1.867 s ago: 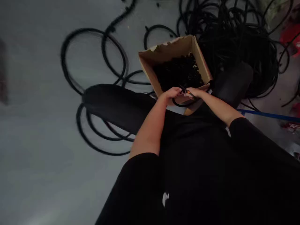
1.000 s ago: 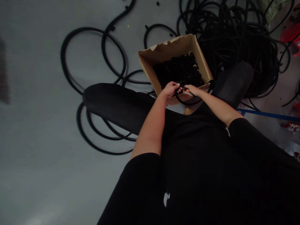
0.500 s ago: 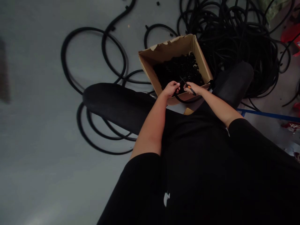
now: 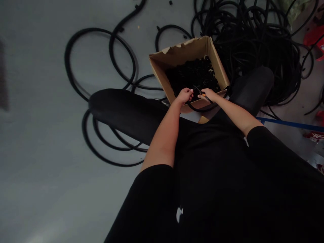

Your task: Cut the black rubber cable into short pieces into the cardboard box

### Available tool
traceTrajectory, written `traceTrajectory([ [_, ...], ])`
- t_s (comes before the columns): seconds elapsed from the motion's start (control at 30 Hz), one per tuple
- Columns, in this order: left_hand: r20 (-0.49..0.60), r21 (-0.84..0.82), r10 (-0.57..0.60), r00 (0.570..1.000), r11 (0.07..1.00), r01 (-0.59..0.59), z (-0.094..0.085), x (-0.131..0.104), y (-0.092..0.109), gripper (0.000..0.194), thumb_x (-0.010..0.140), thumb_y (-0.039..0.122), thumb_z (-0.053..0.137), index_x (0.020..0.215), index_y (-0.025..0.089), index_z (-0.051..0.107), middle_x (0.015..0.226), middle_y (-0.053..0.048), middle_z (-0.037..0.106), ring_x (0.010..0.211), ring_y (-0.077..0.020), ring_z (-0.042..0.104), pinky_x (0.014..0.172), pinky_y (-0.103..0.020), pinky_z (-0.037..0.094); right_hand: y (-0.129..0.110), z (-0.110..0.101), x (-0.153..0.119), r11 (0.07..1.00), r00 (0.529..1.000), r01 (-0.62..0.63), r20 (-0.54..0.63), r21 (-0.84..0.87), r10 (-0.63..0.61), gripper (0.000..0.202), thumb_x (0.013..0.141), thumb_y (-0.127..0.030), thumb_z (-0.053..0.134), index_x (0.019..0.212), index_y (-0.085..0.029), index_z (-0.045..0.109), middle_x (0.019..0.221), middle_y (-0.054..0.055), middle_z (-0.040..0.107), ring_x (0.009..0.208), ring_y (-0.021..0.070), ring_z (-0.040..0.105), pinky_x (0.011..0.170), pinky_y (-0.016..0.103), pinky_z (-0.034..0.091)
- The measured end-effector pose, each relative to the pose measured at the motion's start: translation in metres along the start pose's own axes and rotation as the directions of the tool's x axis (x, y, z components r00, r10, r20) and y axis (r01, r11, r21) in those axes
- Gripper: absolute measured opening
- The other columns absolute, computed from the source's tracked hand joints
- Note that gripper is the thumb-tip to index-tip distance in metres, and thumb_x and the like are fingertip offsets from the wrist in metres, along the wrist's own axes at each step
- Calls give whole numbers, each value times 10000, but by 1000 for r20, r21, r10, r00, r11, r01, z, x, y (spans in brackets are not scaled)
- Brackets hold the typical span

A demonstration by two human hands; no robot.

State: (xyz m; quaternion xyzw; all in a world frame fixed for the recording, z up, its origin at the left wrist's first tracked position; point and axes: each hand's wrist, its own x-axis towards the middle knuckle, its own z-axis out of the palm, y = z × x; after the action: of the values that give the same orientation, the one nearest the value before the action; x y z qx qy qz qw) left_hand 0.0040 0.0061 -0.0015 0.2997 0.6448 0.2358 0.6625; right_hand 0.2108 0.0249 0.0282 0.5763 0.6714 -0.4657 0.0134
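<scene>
My left hand (image 4: 185, 95) is closed, fingers pinched around a black rubber hose (image 4: 199, 110) that curves down from it and passes under my right forearm. The hose's end in the fingers is hard to make out. In my right hand (image 4: 209, 95) is a pair of scissors (image 4: 203, 93) with black and orange handles, the blades pointing up and left near my left fingertips. Both hands are over the near side of an open cardboard box (image 4: 162, 72). Inside it lie many short black pieces (image 4: 192, 74).
A large tangle of black hose (image 4: 253, 47) is heaped on the floor right of the box. Loose hose loops (image 4: 66, 60) lie at left, some under my leg. A blue bar (image 4: 291, 124) and red objects (image 4: 314, 38) are at the right edge.
The scissors have tilted slightly, their blades now a little lower and flatter. My left hand has shifted slightly left, still pinching the hose. The view has moved only a little.
</scene>
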Motion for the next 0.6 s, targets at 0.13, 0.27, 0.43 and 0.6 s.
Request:
traceTrajectory([
  [0.13,13,152,-8,1000,988,6,0,-2,0,417,1240,92,598,837,194,629,662,22,587,560,-105,478,592,-222,378,-1,2,-6,991,990,-109,101,75,101,214,1081,-259,814,951,-217,650,668,-60,575,654,152,587,653,246,417],
  [0.27,184,192,-69,981,981,33,-3,-7,2,438,1249,135,585,831,182,708,662,9,565,546,-119,423,600,-258,361,-1,-2,-8,989,987,-67,152,135,46,179,1017,-180,829,971,-208,658,718,-64,623,685,134,590,710,223,462],
  [0.43,237,123,-184,954,980,159,-6,-6,-1,401,1168,151,719,770,191,685,629,-5,539,502,-108,365,580,-256,294,1,-9,-7,998,988,-2,155,-56,11,141,978,-266,811,894,-187,730,758,-29,671,823,181,652,794,271,434],
  [0.6,212,-32,-212,954,974,224,-3,-9,6,400,1205,180,707,815,199,617,612,28,498,466,-72,304,500,-206,214,2,-4,-8,998,995,-47,85,-50,51,316,1045,-268,837,813,-225,627,632,-45,596,675,158,628,680,253,396],
])
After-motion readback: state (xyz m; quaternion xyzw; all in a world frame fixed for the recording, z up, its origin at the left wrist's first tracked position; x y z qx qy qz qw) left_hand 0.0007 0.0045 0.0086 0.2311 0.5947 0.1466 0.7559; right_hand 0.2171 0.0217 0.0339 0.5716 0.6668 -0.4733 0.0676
